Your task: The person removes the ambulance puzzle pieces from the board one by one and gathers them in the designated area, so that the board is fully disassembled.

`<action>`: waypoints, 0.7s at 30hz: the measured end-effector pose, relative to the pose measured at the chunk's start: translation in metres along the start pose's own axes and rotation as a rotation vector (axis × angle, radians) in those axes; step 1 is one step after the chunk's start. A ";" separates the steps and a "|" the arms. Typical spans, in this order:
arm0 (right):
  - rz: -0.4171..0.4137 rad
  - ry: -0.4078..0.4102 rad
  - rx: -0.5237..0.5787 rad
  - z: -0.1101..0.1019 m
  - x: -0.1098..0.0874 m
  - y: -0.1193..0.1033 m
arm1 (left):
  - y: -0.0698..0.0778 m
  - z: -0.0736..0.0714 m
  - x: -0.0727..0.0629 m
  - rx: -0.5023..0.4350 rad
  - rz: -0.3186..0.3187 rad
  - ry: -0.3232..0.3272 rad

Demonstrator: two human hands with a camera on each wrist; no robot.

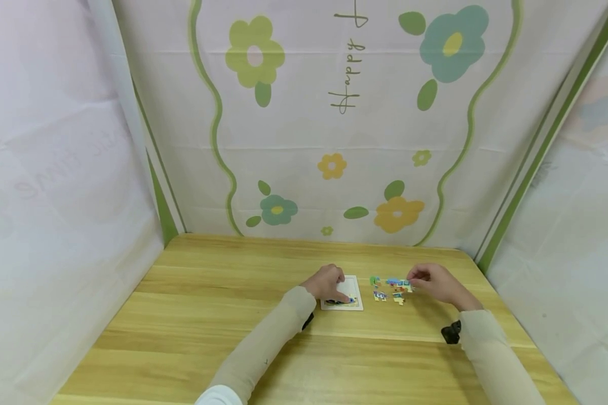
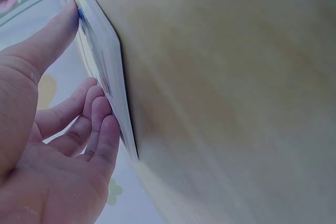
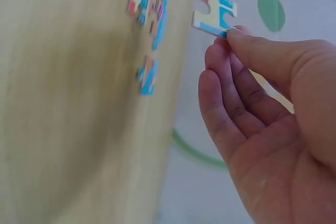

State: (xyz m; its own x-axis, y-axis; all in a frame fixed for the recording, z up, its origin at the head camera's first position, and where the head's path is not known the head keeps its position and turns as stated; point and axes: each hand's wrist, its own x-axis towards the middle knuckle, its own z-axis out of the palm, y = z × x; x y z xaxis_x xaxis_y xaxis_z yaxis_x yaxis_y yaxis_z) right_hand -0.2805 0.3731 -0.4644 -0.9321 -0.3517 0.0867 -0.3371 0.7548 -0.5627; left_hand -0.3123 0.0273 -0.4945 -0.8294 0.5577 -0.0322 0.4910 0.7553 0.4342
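- Pinching a puzzle piece by one edge, your right hand holds it beside the loose pieces on the wooden table.
- The right wrist view shows its notches and red, cream and blue print, too small in the head view.
- Your left hand, thumb apart from fingers, presses the white tray; the left wrist view reveals fingertips at its edge.
- Inside, coloured pieces line the near side.
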 end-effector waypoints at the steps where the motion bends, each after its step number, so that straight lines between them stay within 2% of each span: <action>1: 0.001 0.009 0.006 0.000 -0.002 0.003 | 0.000 0.000 0.000 -0.001 -0.001 0.000; 6: 0.042 0.016 0.060 0.001 -0.014 0.017 | 0.000 0.000 -0.001 -0.010 0.000 -0.008; 12: 0.103 -0.025 0.130 0.004 -0.024 0.027 | 0.001 0.000 -0.003 -0.016 0.010 -0.001; 16: 0.113 -0.025 0.101 0.006 -0.024 0.033 | -0.001 0.000 -0.002 -0.006 0.009 0.003; 21: 0.052 0.001 0.024 0.011 -0.023 0.041 | 0.002 -0.001 -0.003 -0.014 0.010 0.001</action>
State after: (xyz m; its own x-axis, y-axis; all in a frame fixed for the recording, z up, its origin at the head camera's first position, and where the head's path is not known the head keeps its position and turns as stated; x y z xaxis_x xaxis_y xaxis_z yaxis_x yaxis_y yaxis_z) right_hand -0.2716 0.4058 -0.4982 -0.9483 -0.3120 0.0577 -0.2851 0.7583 -0.5862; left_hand -0.3093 0.0265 -0.4924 -0.8248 0.5647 -0.0275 0.4952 0.7450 0.4469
